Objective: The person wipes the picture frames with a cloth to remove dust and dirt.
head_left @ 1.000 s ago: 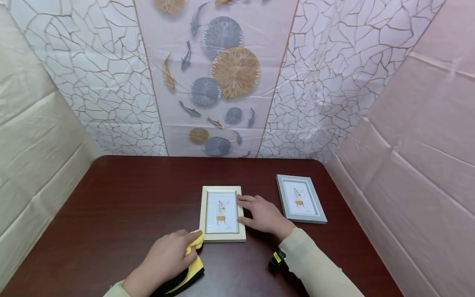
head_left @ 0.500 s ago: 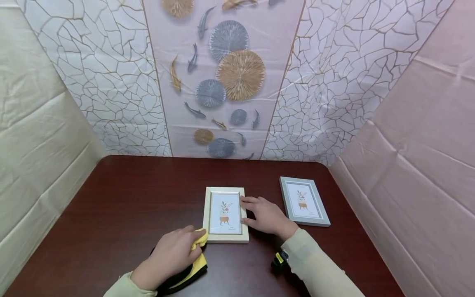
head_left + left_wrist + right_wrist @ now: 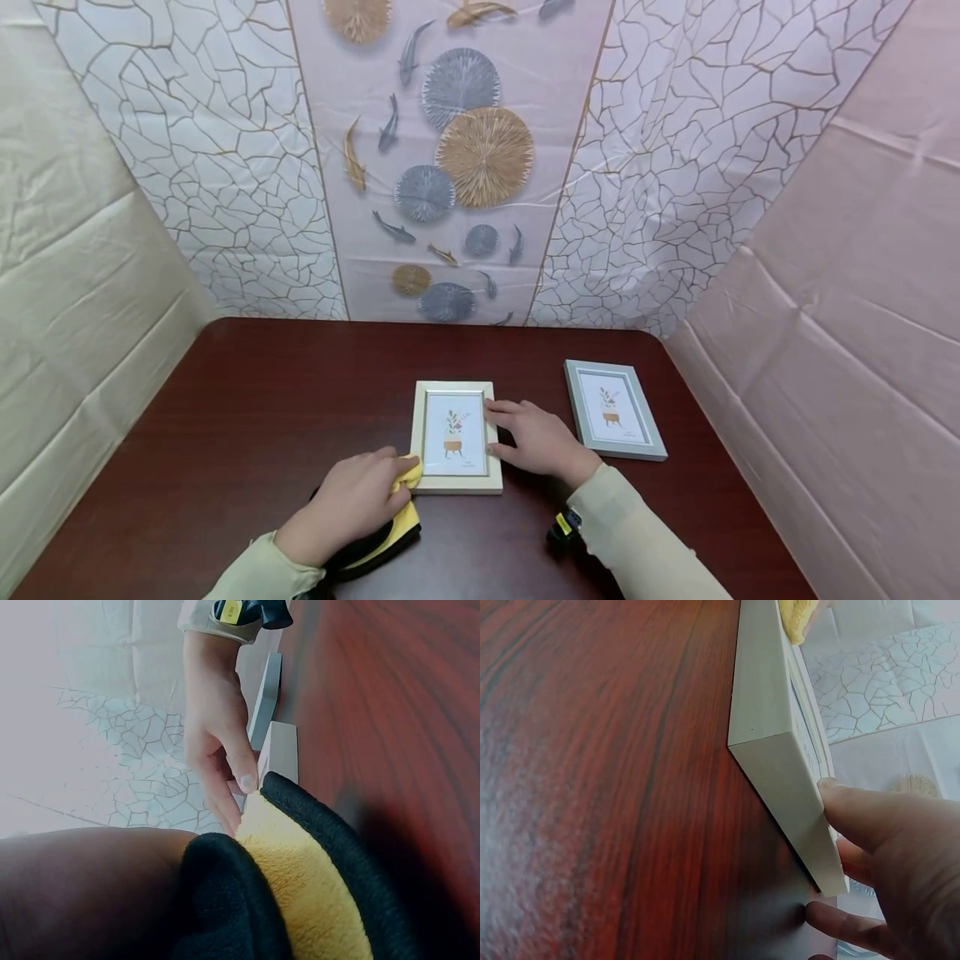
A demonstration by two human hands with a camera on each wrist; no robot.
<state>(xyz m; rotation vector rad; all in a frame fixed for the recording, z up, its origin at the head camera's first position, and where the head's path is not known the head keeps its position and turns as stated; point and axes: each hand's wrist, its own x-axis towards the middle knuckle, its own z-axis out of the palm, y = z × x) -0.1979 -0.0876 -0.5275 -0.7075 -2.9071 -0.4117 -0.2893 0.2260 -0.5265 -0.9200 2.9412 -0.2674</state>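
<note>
A cream picture frame (image 3: 454, 433) with a potted-plant print lies flat, face up, on the dark red table. My left hand (image 3: 352, 502) grips a yellow cloth (image 3: 406, 523) with black edging and holds a fold of it against the frame's lower left corner. The rest of the cloth hangs below that palm, its yellow and black layers filling the left wrist view. On the frame's right border rest the thumb and fingertips of my right hand (image 3: 542, 442). In the right wrist view the thumb (image 3: 847, 796) presses on the face's edge, while one lower finger reaches past the side.
A grey-blue picture frame (image 3: 615, 410) with a similar print lies to the right, just beyond my right hand. A black device with a yellow label (image 3: 564, 527) sits at the right wrist. A patterned backdrop (image 3: 480, 167) rises behind the table (image 3: 300, 392).
The head view has shifted slightly. My left hand has moved a little up along the cream frame's left side with the cloth. My right hand stays in place on the right border.
</note>
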